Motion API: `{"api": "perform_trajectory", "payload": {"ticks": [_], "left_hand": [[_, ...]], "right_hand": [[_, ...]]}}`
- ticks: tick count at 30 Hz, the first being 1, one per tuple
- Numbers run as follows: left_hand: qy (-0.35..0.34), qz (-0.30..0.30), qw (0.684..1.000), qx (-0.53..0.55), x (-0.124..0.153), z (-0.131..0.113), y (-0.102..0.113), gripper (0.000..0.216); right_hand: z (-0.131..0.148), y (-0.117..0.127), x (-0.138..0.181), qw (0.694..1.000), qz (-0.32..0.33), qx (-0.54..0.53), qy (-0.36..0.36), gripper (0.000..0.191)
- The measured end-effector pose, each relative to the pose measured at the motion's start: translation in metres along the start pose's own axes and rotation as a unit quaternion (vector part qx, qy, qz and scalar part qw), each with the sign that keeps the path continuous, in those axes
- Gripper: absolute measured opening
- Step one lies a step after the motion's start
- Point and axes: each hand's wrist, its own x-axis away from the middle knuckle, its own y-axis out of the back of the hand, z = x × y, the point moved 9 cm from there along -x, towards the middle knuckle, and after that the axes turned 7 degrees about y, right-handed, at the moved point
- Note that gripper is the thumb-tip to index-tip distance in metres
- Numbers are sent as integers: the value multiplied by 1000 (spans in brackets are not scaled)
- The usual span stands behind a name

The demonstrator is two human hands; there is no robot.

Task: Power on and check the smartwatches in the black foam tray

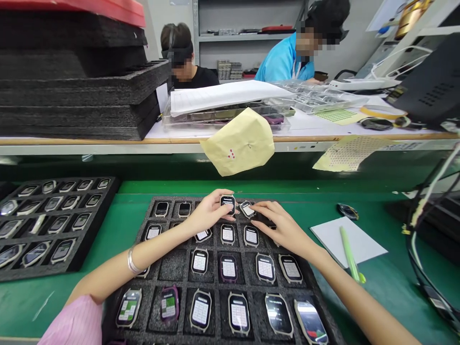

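Observation:
My left hand (212, 209) holds a strapless smartwatch case (227, 205) with white text on its dark screen, its fingers closed round the edges, above the back row of a black foam tray (170, 266). Just right of it, my right hand (275, 221) has its fingertips at the right edge of a second smartwatch (247, 209), tilted at its pocket with a lit white screen. More watches lie face up in the tray's pockets, most showing white grids. Among them are a purple-framed one (169, 304) with green and white blocks and a silver one (129, 308).
Another foam tray (77, 256) of watches lies at left. At right are white paper (373, 247), a green pen (348, 251), a loose watch (347, 211) and cables (413, 239). Foam trays (72, 96) stack on the shelf, where yellow paper (240, 143) hangs. Two people work behind.

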Motion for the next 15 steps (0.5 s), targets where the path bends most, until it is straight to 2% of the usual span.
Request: {"api": "perform_trajectory", "payload": {"ticks": [6, 9, 11, 15], "left_hand": [[-21, 2, 997, -68, 2, 3, -3, 35], [-28, 8, 993, -118, -2, 8, -3, 44], [-36, 12, 985, -167, -7, 12, -1, 49], [-48, -5, 957, -287, -24, 23, 10, 45]], "right_hand": [[3, 3, 10, 999, -13, -25, -15, 32], [5, 5, 12, 999, -12, -33, -17, 32], [5, 7, 13, 999, -10, -36, -22, 32], [6, 9, 12, 998, -10, -44, -36, 32]]}}
